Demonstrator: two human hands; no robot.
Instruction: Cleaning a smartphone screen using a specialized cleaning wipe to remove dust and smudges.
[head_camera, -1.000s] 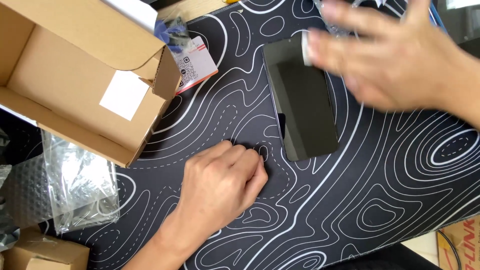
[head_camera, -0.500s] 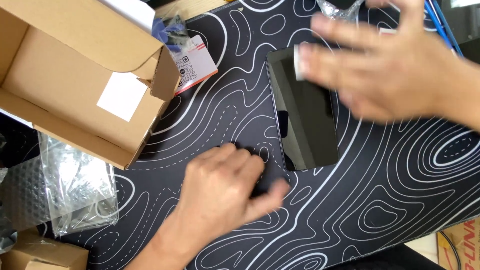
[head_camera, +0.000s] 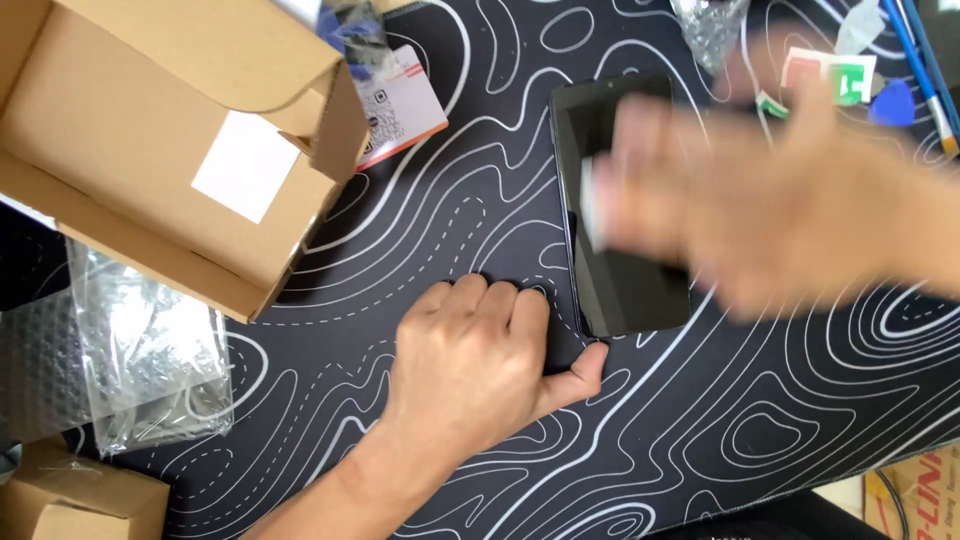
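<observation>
A blurred right hand (head_camera: 790, 215), fingers spread, covers a flat black glass-fronted phone (head_camera: 620, 200); the fisted left hand (head_camera: 480, 365) rests beside it, near an open brown cardboard box (head_camera: 150, 130) and crumpled clear plastic bag (head_camera: 150, 360).

right hand (head_camera: 790, 210) motion-blurred over dark phone (head_camera: 620, 290), cardboard box (head_camera: 150, 130) cut off at left edge
</observation>
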